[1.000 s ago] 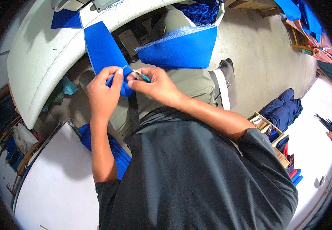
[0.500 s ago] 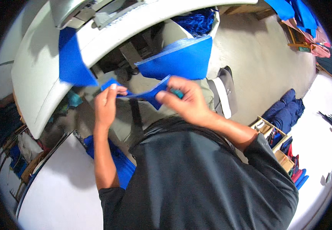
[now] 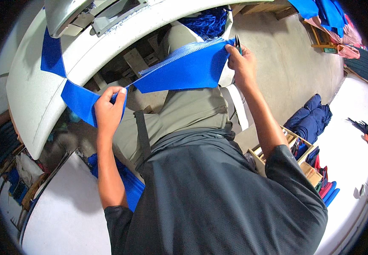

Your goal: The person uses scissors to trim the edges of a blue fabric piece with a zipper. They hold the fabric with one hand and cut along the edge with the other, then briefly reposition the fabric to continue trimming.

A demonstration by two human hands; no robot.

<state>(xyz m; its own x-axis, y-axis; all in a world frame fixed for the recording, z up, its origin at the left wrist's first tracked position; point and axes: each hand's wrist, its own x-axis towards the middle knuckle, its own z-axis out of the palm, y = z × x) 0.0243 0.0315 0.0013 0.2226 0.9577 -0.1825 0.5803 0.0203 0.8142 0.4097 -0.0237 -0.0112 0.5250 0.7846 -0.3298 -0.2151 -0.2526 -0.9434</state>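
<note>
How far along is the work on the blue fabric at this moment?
Looks done: one end of the blue fabric strip already lies on the white machine table. In hand: the left hand pinches the strip near the table, and the right hand, with a small dark tool, holds the wider blue panel stretched over the lap. What remains cannot be told.

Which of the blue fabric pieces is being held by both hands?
The blue strip stretched between left hand and right hand; the other blue fabrics lie untouched.
</note>
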